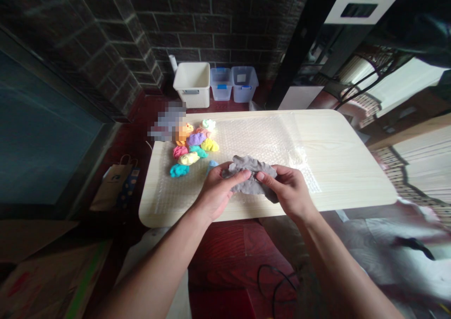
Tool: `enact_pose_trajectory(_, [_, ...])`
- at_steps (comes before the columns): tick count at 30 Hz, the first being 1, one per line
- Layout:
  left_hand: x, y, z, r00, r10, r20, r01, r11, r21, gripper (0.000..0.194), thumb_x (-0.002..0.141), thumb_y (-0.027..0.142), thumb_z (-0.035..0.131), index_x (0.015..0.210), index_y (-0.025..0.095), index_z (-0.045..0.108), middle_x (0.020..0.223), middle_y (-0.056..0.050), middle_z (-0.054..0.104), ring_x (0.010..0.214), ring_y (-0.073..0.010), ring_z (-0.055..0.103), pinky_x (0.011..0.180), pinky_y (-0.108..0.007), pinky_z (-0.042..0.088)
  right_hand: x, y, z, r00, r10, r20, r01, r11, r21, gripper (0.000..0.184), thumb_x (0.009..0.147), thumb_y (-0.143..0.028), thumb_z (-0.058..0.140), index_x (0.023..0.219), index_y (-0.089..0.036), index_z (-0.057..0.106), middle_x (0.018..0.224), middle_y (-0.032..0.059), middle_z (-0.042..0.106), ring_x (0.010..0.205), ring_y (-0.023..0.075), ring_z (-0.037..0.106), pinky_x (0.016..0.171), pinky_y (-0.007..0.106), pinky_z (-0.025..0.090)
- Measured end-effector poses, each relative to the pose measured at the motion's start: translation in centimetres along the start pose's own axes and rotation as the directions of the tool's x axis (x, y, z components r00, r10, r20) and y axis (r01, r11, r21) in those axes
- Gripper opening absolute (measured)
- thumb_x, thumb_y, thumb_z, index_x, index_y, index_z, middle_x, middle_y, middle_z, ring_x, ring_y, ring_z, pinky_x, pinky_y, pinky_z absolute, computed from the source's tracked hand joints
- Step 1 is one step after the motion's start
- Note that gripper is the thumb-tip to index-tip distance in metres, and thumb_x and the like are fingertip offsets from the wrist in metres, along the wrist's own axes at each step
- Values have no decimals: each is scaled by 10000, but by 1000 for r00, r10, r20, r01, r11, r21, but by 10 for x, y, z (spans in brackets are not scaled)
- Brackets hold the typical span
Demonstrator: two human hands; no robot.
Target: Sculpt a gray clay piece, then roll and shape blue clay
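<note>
While the fingers of the left hand (216,187) and right hand (291,187) pinch grey clay (248,183) over the bench (352,168), bright lumps (196,139) sit on bubble wrap (246,133) at the clay's ten o'clock, with a white bin (197,99) farther off at eleven.

Grey clay-like lump (248,186), flattened, ragged-edged, between both hands (215,187).

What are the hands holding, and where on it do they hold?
A grey lump: the left hand grips its left side, the right hand its right.
</note>
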State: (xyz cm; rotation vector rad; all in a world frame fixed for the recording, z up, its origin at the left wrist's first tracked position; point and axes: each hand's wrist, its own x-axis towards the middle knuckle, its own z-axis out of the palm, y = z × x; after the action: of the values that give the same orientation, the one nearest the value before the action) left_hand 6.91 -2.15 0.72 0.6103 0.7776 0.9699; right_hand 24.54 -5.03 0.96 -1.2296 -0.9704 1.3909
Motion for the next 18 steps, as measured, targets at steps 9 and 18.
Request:
enact_pose_trajectory(9, [-1, -5, -2, 996, 76, -45, -72, 995, 73, 323, 677, 220, 940, 942, 135, 776, 951, -73, 805, 833, -190, 746, 833, -324, 600, -1, 1, 7, 1000, 1, 24, 0, 998, -69, 425, 734, -498, 941, 688, -173, 673, 519, -36, 545, 431, 80, 395, 370, 228, 253])
enact_pose_trajectory(18, [4, 7, -6, 993, 64, -101, -69, 996, -55, 349, 688, 241, 944, 973, 153, 762, 946, -53, 812, 861, -205, 769, 817, -321, 602, 1, -10, -2, 986, 80, 148, -102, 984, 149, 283, 773, -416, 918, 859, -177, 792, 806, 39, 707, 674, 160, 661, 622, 293, 573])
